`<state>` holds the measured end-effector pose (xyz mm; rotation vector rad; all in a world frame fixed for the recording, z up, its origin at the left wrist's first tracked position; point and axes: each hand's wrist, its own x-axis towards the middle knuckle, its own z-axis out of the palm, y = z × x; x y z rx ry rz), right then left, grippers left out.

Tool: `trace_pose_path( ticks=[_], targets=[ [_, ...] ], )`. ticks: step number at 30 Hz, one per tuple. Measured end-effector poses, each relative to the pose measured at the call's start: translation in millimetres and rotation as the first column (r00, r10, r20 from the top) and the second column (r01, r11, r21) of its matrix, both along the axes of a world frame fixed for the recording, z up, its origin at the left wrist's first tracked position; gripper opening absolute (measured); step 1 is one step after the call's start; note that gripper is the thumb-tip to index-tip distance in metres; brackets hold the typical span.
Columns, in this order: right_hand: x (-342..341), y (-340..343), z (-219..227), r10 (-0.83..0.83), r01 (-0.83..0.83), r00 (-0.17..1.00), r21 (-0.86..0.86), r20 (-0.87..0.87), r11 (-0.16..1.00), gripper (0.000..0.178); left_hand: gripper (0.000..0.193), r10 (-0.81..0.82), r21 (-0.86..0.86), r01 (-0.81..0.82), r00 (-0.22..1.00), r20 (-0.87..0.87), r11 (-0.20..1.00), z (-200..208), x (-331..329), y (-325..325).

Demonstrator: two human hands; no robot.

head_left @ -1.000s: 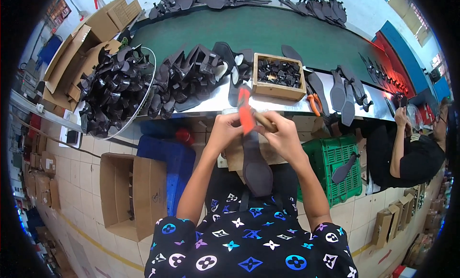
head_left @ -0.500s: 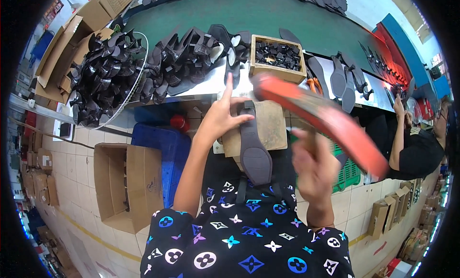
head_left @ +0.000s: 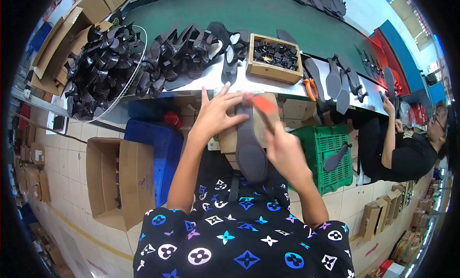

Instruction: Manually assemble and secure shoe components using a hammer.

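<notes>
half a second ago my right hand point(head_left: 287, 153) was swung out to the side with the orange-red handled brush point(head_left: 262, 105) held high; now it has come back in, and the brush sits blurred just over the toe end of the long dark grey shoe sole point(head_left: 249, 144). my fingers are closed around the brush's handle. my left hand point(head_left: 215, 116) has stayed where it was, fingers spread flat and pressing on the upper part of the sole to steady it. the sole stands lengthwise in front of my lap, its heel end near my patterned shirt point(head_left: 244, 239), its toe against the brown cardboard box point(head_left: 230, 141) under the tabletop point(head_left: 211, 79). i judge another stroke along the sole is landing. a wooden tray of small black parts point(head_left: 274, 57) sits further up the tabletop.
</notes>
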<state>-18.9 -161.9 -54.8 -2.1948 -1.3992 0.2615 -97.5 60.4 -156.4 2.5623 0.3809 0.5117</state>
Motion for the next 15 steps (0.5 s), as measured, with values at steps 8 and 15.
trace_pose_path(
  ticks=[8, 15],
  targets=[
    [38, -5, -38, -0.049, 0.028, 0.998, 0.482, 0.033, 0.876, 0.029, 0.026, -0.227, -0.491, 0.309, 0.949, 0.220, 0.815, 67, -46, -39],
    [44, 16, -41, 0.233, -0.258, 0.893, 0.013, 0.385, 0.966, 0.041, 0.025, -0.302, -0.915, 0.265, 0.938, 0.171, 0.305, 114, -86, -95]
  ],
)
